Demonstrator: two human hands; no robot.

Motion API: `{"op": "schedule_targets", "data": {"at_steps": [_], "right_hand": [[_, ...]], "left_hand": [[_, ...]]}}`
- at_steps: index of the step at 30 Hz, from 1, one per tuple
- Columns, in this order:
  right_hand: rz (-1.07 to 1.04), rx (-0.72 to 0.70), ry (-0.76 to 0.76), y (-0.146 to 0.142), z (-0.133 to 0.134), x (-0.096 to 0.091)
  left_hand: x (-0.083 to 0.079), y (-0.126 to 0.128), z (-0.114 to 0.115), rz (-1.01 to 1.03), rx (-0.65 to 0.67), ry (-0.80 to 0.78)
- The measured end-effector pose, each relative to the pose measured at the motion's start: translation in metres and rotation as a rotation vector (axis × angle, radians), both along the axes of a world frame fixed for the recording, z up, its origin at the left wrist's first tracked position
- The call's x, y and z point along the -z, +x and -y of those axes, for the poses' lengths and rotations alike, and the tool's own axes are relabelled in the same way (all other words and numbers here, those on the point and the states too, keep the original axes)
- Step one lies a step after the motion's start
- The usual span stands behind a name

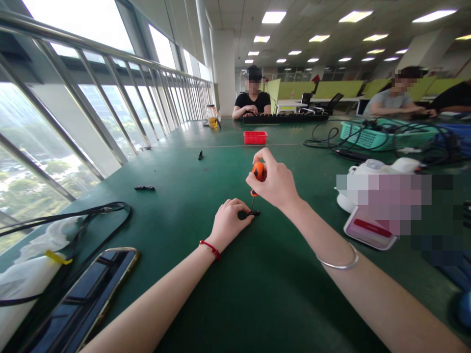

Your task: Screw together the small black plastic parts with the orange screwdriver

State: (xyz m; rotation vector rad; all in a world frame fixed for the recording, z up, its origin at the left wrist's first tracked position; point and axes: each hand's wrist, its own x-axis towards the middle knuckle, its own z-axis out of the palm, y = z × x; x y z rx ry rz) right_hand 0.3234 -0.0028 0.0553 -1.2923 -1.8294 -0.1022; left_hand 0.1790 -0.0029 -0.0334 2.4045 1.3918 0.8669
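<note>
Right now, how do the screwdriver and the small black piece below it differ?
Colour: the screwdriver has an orange and black handle, while the small black piece shows no orange. Pose: the screwdriver stands nearly upright, shaft down, while the small black piece lies low at the table. Hold: the right hand has the screwdriver, the left hand the small black piece. Shared: both are hand-held.

Left forearm (167,289) slanting from seven o'clock, left hand (228,219) low, fingers (236,203) curled toward the thumb (246,224), right forearm (379,289) reaching from four o'clock, right hand (278,182) (the higher one) at the left's two o'clock, fingers bent in a grip.
</note>
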Motion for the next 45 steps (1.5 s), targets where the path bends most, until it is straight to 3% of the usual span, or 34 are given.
{"op": "schedule_targets", "data": {"at_steps": [5, 12, 22, 29, 38, 45], "right_hand": [[0.179, 0.078, 0.017, 0.005, 0.002, -0.01], [0.138, -0.001, -0.024, 0.006, 0.006, -0.016], [0.27, 0.073, -0.161, 0.003, 0.014, -0.024], [0.244, 0.048, -0.19, 0.003, 0.018, -0.029], [0.292, 0.115, -0.228, 0.002, 0.017, -0.028], [0.24, 0.064, -0.258, 0.003, 0.019, -0.03]], "left_hand": [[0.001, 0.0, -0.001, -0.004, 0.006, 0.002], [0.002, -0.001, -0.003, 0.025, 0.014, -0.02], [0.002, -0.001, -0.004, 0.045, 0.023, -0.049], [0.002, -0.002, -0.005, 0.041, 0.027, -0.051], [0.002, -0.001, -0.005, 0.047, 0.024, -0.053], [0.001, -0.001, -0.004, 0.033, 0.021, -0.06]]}}
